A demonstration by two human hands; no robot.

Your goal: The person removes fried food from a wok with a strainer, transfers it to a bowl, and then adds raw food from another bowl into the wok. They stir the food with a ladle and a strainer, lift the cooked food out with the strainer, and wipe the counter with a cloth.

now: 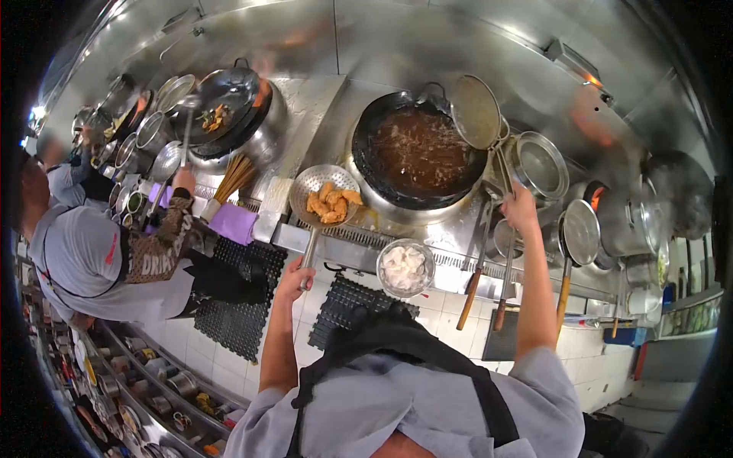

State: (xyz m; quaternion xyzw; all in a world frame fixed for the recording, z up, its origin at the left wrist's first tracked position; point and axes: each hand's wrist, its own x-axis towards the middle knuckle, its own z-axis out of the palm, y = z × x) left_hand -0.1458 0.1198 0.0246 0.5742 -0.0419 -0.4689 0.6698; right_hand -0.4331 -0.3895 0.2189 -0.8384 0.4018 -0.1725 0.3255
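My left hand [293, 279] is closed round the handle of a perforated skimmer [300, 200], which carries several golden-brown fried pieces [333, 204]. This skimmer is left of a large black wok [365, 156] with bubbling brown oil [420, 149] in it. Closed as well, my right hand [521, 208] grips the handle of a round fine-mesh strainer [475, 113]. The strainer's mesh is raised at the wok's right rim and looks bare. Below the wok, near the counter's front edge, a clear bowl [405, 284] holds white, lumpy pieces [403, 266].
Wooden-handled tools [470, 301] and another strainer [582, 231] hang over the counter's front edge at right. Metal pots [540, 164] stand beside the wok. At left, a co-worker [92, 263] works at a second wok [225, 84]. Black mats [355, 309] lie on the floor.
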